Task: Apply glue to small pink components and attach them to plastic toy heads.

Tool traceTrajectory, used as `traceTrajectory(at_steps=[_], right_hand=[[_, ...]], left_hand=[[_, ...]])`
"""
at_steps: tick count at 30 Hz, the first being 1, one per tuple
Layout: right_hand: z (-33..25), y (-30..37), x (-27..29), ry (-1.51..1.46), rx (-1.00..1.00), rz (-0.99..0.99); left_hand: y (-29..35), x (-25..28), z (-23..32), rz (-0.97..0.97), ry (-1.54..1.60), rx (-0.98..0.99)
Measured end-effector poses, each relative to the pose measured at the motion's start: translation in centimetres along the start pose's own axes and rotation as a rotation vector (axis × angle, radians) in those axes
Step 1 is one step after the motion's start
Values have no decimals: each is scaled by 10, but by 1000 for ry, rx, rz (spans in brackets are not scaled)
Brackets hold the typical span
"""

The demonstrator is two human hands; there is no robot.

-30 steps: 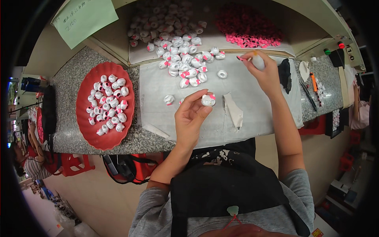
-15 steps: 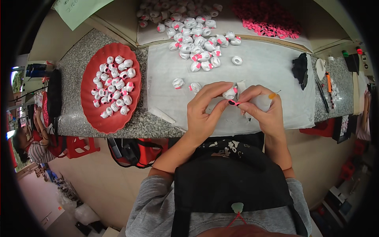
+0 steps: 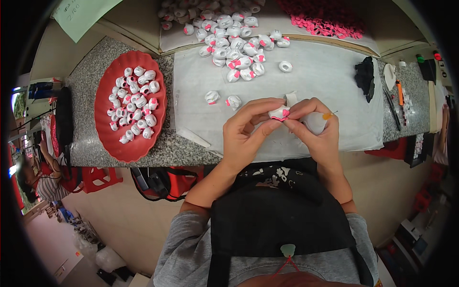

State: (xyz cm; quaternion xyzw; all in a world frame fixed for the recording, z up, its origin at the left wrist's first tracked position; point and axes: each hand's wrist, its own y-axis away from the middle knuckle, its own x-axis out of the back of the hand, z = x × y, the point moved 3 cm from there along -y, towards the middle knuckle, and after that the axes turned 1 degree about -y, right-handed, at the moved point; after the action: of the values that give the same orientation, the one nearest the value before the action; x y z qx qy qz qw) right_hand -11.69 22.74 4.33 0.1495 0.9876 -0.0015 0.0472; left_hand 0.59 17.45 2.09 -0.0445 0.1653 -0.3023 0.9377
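Note:
Over the white paper, my left hand [image 3: 245, 137] pinches a small white toy head [image 3: 277, 113] with a pink bow between thumb and fingers. My right hand [image 3: 324, 138] closes on the same head from the other side, its thumb and fingertips at a thin pink piece [image 3: 281, 119] along the head's lower edge. Inside the curl of my right hand is a translucent bottle [image 3: 315, 123] with an orange needle tip [image 3: 327, 116]; the fingers partly hide it. Two white heads [image 3: 233, 102] lie left of my hands, and a single one [image 3: 285, 66] lies beyond them.
A red scalloped tray [image 3: 107, 136] of finished-looking heads stands left on the granite counter [image 3: 184, 155]. Farther back are a heap of white heads [image 3: 236, 43] and a pile of pink pieces [image 3: 330, 24]. Black cloth [image 3: 365, 79], a pen [image 3: 392, 110] and an orange marker [image 3: 399, 93] lie right.
The white head has turned so its pink bow faces up. The pink-and-black piece, earlier held below it, now lies against its lower edge. Both hands stay close together.

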Motion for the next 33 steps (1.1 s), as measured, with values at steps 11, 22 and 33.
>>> traceTrajectory(at_steps=[11, 22, 33], right_hand=[[1, 2, -7, -233, -136, -100], [6, 9, -4, -289, -31, -101], [6, 9, -4, -332, -47, -71]], left_hand=[[3, -1, 2, -11, 237, 98], [7, -3, 4, -20, 126, -69], [5, -1, 5, -70, 141, 19]])
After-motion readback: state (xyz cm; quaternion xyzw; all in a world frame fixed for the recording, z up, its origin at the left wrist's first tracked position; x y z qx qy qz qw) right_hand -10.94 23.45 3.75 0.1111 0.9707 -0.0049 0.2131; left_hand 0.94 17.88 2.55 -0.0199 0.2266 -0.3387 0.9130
